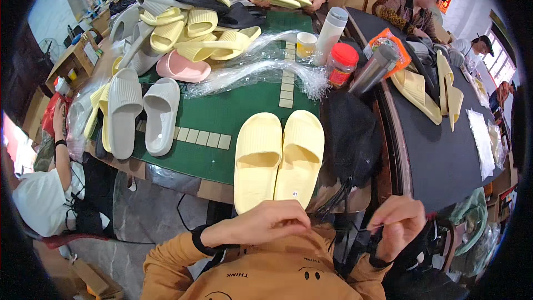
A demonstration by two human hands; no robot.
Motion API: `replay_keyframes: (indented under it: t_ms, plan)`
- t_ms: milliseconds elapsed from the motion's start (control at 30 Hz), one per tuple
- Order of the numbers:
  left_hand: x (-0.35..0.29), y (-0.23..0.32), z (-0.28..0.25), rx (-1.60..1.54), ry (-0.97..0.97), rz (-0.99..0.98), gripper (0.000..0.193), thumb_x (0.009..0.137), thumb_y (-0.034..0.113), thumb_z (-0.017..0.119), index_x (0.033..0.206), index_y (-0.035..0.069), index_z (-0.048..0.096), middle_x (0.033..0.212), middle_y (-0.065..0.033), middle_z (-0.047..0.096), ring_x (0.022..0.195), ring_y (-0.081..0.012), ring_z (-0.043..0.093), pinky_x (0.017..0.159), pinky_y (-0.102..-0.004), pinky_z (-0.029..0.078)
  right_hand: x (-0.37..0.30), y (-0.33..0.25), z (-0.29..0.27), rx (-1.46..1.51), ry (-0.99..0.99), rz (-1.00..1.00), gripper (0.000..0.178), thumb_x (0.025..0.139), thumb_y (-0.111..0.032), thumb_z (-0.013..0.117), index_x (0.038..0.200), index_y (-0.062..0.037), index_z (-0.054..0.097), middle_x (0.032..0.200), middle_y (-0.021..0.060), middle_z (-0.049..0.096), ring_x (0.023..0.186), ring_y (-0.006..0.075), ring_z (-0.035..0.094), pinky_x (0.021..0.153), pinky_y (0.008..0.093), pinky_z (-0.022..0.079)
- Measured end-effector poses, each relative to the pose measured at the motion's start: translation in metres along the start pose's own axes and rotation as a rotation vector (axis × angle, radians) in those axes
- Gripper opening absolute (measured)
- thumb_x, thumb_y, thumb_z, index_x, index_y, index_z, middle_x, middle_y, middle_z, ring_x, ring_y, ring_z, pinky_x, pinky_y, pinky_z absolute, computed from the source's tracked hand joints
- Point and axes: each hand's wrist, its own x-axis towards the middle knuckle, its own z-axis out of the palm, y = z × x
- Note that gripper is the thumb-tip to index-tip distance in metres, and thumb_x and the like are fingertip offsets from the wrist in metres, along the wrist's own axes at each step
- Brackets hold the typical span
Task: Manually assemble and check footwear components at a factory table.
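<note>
A pair of pale yellow slippers [258, 153] lies side by side at the near edge of the green table, heels toward me. A small white sticker shows on the right one's heel. My left hand [264, 222] is just in front of the heels, fingers bent and pressed together; what they hold, if anything, is hidden. Off to the right of the slippers, my right hand [398, 225] is raised with thumb and fingers pinched; anything between them is too small to make out. Beyond the slippers lies a bundle of clear plastic strands [266, 75].
Yellow, grey and black slippers pile up at the far left, with a pink slipper [183, 66] beside them. A red-lidded jar [342, 65], a white bottle [331, 36] and a grey tumbler [377, 66] stand far right. A black bag [352, 133] lies nearer. Several people sit around.
</note>
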Motion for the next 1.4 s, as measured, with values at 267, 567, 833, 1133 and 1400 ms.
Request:
replay_keyframes:
  t_ms: [267,567,833,1133,1400]
  plan:
    - [-0.034,-0.001,-0.01,0.272,0.265,0.237,0.01,0.083,0.007,0.072,0.087,0.002,0.065,0.093,-0.0081,0.064,0.086,-0.0257,0.063,0.074,-0.0332,0.051,0.005,0.005,-0.016,0.248,0.276,0.011,0.018,0.092,-0.01,0.057,0.081,-0.0031,0.044,0.067,0.0092,0.048,0.044,0.0124,0.04,0.036,0.0231,0.031]
    - [-0.079,-0.005,0.006,0.629,0.421,0.12,0.014,0.073,0.007,0.076,0.08,0.004,0.065,0.088,-0.0066,0.065,0.08,-0.0266,0.063,0.069,-0.0368,0.051,0.001,0.082,0.023,-0.115,0.042,0.761,0.01,0.097,-0.007,0.054,0.1,-0.0001,0.061,0.077,0.0021,0.062,0.063,0.0037,0.054,0.054,0.0178,0.041]
    - [-0.087,-0.018,0.012,0.88,0.53,-0.028,0.018,0.069,0.003,0.076,0.079,0.004,0.062,0.084,-0.0076,0.061,0.077,-0.0285,0.061,0.069,-0.0384,0.05,-0.026,0.122,0.056,-0.377,-0.195,0.63,0.025,0.092,-0.002,0.058,0.116,0.0041,0.059,0.073,0.0101,0.064,0.06,0.0139,0.062,0.056,0.0265,0.049]
    - [-0.09,-0.004,0.022,0.957,0.587,-0.067,0.016,0.071,0.004,0.075,0.079,0.003,0.062,0.085,-0.0086,0.061,0.079,-0.0302,0.059,0.068,-0.0393,0.049,-0.016,0.106,0.052,-0.505,-0.34,0.395,0.026,0.088,-0.002,0.061,0.114,-0.0002,0.062,0.09,0.0181,0.066,0.076,0.0343,0.066,0.067,0.0396,0.054]
    - [-0.067,-0.032,0.007,0.976,0.561,-0.016,0.015,0.074,0.008,0.075,0.081,0.005,0.062,0.085,-0.006,0.059,0.079,-0.026,0.058,0.067,-0.0365,0.048,-0.019,0.106,0.06,-0.542,-0.438,0.338,0.021,0.088,-0.002,0.06,0.108,-0.0017,0.064,0.096,0.0178,0.066,0.081,0.038,0.066,0.069,0.0423,0.054]
